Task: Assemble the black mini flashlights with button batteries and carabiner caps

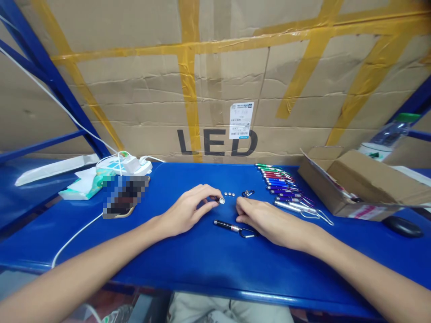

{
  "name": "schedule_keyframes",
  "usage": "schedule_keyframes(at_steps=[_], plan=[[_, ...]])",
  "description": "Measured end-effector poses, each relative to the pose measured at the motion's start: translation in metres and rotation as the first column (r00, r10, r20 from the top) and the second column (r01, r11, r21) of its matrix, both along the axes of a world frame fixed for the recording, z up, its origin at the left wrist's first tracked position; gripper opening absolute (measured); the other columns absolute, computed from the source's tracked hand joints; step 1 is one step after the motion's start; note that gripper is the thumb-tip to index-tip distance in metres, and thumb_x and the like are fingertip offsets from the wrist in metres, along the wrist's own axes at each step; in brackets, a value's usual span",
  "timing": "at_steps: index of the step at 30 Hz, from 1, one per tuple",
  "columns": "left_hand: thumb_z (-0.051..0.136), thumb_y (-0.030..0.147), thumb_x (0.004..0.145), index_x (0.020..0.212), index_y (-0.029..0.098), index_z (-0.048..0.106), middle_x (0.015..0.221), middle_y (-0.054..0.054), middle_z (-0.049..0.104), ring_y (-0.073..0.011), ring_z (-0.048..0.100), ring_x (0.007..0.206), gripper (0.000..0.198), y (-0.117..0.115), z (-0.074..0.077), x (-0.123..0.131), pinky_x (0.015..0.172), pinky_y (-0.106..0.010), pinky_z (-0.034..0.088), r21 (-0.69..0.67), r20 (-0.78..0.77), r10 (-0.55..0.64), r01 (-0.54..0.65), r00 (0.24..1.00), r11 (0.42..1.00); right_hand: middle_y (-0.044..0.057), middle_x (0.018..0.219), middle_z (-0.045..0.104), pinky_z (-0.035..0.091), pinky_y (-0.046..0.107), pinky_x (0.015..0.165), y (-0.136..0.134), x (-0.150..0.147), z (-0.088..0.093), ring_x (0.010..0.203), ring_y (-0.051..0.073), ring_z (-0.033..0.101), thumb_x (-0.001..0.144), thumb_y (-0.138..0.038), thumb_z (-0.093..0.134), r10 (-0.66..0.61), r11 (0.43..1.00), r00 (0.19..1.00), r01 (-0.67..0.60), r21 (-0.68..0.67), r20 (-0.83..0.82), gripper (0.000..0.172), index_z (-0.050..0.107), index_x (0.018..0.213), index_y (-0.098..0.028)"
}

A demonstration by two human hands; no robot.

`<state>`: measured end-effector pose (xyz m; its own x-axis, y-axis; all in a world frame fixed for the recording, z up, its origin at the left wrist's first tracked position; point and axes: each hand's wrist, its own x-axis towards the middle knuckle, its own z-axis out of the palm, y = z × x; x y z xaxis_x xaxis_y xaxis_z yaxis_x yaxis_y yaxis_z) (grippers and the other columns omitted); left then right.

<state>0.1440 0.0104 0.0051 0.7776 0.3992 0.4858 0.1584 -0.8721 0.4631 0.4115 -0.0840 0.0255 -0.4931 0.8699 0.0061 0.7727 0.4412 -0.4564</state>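
Note:
My left hand (191,208) rests on the blue table (202,260), its thumb and forefinger pinched on a small silver button cell (222,201). A short row of three more button cells (230,194) lies just right of it. My right hand (266,217) lies palm down, fingers curled, touching the tail of a small black keychain flashlight (226,225) with a carabiner clip (248,233). A loose clip (248,193) lies beyond my right fingers. Several coloured keychain flashlights (283,188) are lined up to the right.
An open cardboard box (357,184) sits at the right, a black mouse (402,226) before it and a plastic bottle (387,137) behind. At the left are a white power strip (124,166), tissue pack (84,184) and a white cable (74,237). A cardboard wall stands behind.

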Motion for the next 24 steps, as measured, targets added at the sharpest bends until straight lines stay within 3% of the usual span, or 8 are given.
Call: schedule_keyframes(at_steps=[5,11,19,24], plan=[[0.054,0.029,0.115,0.133,0.022,0.064,0.128,-0.009,0.073,-0.0222,0.068,0.118,0.022,0.0,0.001,0.0,0.105,-0.037,0.053,0.008,-0.007,-0.029,0.029,1.0,1.0,0.004,0.102,0.066,0.047,0.033,0.079,0.002,0.001,-0.005,0.085,0.019,0.06,0.117,-0.036,0.047,0.005,0.975,0.98,0.04,0.22,-0.199,0.018,0.052,0.105,-0.024],[0.053,0.026,0.115,0.129,0.021,0.064,0.126,-0.009,0.074,-0.0211,0.067,0.118,0.018,-0.005,0.005,0.001,0.107,-0.036,0.052,0.031,-0.032,-0.063,0.064,0.997,0.997,0.007,0.111,0.07,0.055,0.032,0.089,-0.006,-0.007,-0.01,0.1,0.02,0.068,0.114,-0.023,0.055,0.154,0.859,0.938,0.028,0.511,-0.31,0.008,0.061,0.119,-0.024],[0.056,0.023,0.113,0.132,0.021,0.064,0.127,-0.009,0.074,-0.0226,0.067,0.118,0.021,-0.012,0.006,0.002,0.106,-0.035,0.052,0.041,-0.044,-0.128,0.13,0.991,0.991,0.008,0.109,0.072,0.057,0.031,0.088,-0.008,-0.018,-0.015,0.1,0.019,0.069,0.112,-0.017,0.057,0.215,0.749,0.949,-0.009,0.662,-0.231,0.01,0.062,0.121,-0.021],[0.056,0.026,0.113,0.131,0.021,0.064,0.122,-0.008,0.074,-0.0218,0.069,0.111,0.02,-0.014,0.005,0.002,0.1,-0.034,0.054,-0.025,-0.058,-0.104,0.103,0.993,0.994,0.008,0.109,0.074,0.059,0.031,0.084,-0.008,-0.019,-0.016,0.098,0.02,0.07,0.114,-0.018,0.055,0.209,0.755,0.954,-0.019,0.655,-0.214,0.012,0.066,0.119,-0.022]])
